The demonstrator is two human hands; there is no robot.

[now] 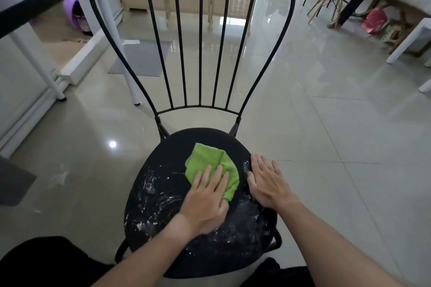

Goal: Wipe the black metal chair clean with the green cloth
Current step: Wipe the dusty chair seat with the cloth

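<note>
Left grip (206, 200) flat on green cloth (210, 165) | right grip (265, 182) at seat edge (247, 156)

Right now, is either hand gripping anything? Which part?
Nothing is gripped. The left hand presses flat on the near edge of the green cloth; the right hand rests flat on the black metal chair seat.
</note>
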